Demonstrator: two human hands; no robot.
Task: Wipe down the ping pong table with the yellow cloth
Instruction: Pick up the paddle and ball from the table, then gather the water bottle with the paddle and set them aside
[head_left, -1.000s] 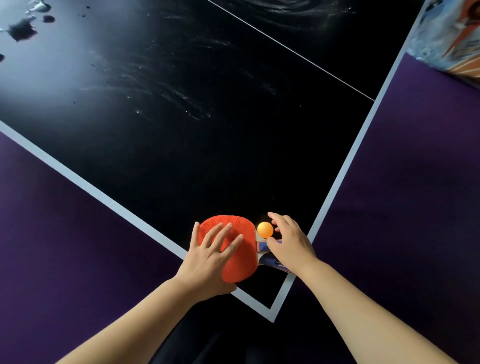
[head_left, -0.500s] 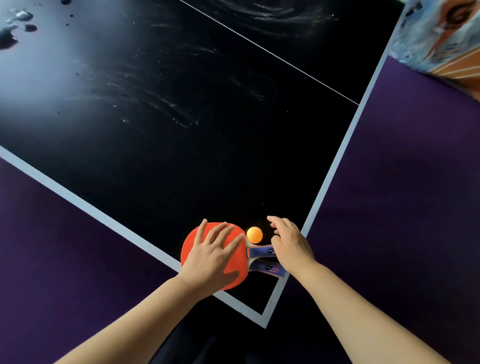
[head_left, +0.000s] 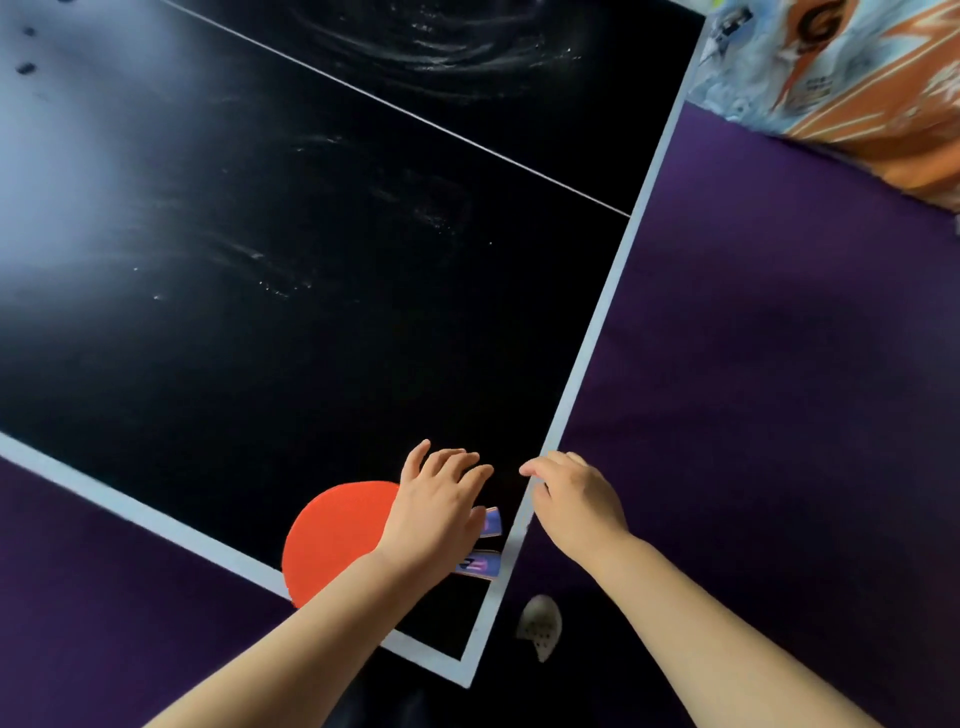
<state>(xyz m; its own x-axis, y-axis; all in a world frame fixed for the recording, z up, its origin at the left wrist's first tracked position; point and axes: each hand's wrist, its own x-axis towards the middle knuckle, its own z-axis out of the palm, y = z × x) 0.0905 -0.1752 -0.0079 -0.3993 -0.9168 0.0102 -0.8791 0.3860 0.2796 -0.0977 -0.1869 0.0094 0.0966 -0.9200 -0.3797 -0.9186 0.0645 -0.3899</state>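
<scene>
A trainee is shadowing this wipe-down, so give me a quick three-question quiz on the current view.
1. True or false: the yellow cloth is in view.
2. Where does the red paddle lie? A) at the near corner of the ping pong table; B) on the purple floor; C) at the table's centre line.
3. Which hand is over the table's right edge line?

Key: 1 false; 2 A; 3 the right hand.
</scene>
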